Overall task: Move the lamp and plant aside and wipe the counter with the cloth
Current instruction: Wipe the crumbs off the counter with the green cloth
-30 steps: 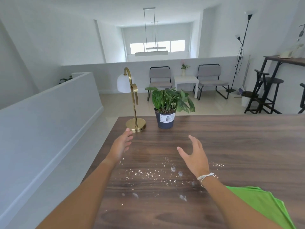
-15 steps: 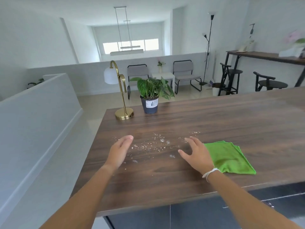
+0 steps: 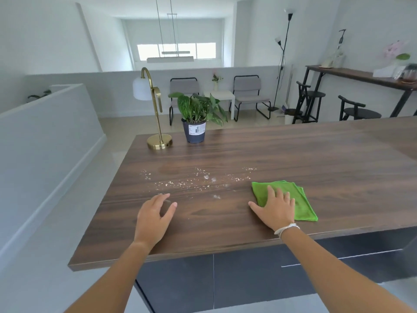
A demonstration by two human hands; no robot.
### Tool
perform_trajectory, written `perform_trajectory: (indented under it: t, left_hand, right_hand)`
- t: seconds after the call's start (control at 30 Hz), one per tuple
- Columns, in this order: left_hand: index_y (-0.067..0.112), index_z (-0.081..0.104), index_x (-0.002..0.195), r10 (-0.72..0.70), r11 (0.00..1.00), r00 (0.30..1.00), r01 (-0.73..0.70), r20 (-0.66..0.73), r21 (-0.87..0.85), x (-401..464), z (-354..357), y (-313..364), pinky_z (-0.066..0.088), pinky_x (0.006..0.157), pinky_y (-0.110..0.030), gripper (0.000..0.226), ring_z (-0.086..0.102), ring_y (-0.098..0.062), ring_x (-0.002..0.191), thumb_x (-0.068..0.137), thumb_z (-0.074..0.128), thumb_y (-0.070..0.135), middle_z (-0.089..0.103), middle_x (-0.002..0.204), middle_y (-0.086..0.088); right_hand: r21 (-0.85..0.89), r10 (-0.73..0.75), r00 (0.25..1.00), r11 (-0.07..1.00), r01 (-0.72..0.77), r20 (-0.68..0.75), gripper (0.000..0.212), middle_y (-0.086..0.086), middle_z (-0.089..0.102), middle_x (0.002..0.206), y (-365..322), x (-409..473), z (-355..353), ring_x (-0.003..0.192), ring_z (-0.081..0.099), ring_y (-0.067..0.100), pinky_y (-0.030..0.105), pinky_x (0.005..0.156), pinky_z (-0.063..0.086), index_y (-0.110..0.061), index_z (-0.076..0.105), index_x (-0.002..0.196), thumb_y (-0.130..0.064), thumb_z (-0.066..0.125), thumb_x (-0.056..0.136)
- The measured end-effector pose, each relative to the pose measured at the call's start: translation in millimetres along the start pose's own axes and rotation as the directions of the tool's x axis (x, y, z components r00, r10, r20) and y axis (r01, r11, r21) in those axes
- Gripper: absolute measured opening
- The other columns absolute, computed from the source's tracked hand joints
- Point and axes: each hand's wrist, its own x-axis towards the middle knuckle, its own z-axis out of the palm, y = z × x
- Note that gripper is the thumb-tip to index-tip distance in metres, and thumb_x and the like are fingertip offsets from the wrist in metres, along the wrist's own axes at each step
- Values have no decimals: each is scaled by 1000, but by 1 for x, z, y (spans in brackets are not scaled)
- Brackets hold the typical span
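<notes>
A brass lamp (image 3: pixel 158 123) with a white shade stands at the far left corner of the dark wood counter (image 3: pixel 293 159). Just right of it sits a leafy plant (image 3: pixel 195 118) in a dark pot. White crumbs (image 3: pixel 194 179) lie scattered across the counter's middle. A folded green cloth (image 3: pixel 300 199) lies near the front edge. My right hand (image 3: pixel 275 208) rests flat on the cloth's left part, fingers spread. My left hand (image 3: pixel 155 213) hovers curled near the front edge, holding nothing.
The counter's left edge drops to the floor beside a white half wall (image 3: pixel 45 136). Dark cabinet fronts (image 3: pixel 248 279) are below the front edge. Chairs (image 3: pixel 250 96), stools (image 3: pixel 356 111), a floor lamp (image 3: pixel 282 64) and a side table (image 3: pixel 361 75) stand beyond the counter.
The view has pulled back from the lamp and plant. My right hand moved right onto the green cloth. My left hand drew back toward the front edge.
</notes>
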Motion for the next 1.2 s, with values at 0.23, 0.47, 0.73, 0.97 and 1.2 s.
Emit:
perform_trajectory:
  t: [0.23,0.47,0.73,0.97,1.2]
  left_hand:
    - [19,54,127,-48,990,999,45,14,135,1,5,10,25,111,-36,43,41,-20,130,88,54,37,52,137,-3]
    - [18,56,124,-70,985,998,70,-1,161,-2,7,13,28,110,-36,40,43,-21,127,88,55,34,55,134,-2]
    - [20,56,123,-142,990,989,143,-30,20,1,1,15,38,97,-31,36,47,-14,116,90,53,34,58,127,3]
    - [20,54,126,-165,985,985,166,-48,40,24,-22,-11,33,106,-36,37,44,-19,126,92,49,33,56,132,1]
    - [15,52,129,-167,978,986,163,18,133,67,-45,-66,28,107,-32,41,42,-23,129,92,49,31,52,136,-6]
  right_hand:
    - [-107,38,993,994,-27,108,67,13,14,156,-1,26,4,140,10,46,54,114,9,-18,19,146,-54,30,90]
    - [-78,-1,994,997,10,111,44,10,34,150,0,35,1,137,20,48,55,112,17,-7,39,134,-28,24,98]
    - [638,82,994,769,-20,-69,33,27,64,105,-6,61,-28,103,56,42,44,91,38,2,53,111,-19,31,97]
    - [673,-178,984,730,117,22,40,15,58,127,-33,77,-9,123,47,33,39,108,30,-6,45,133,-22,34,98]
    - [349,-194,981,918,189,-20,39,19,38,146,-48,94,15,135,30,38,48,113,17,-8,48,130,-23,39,96]
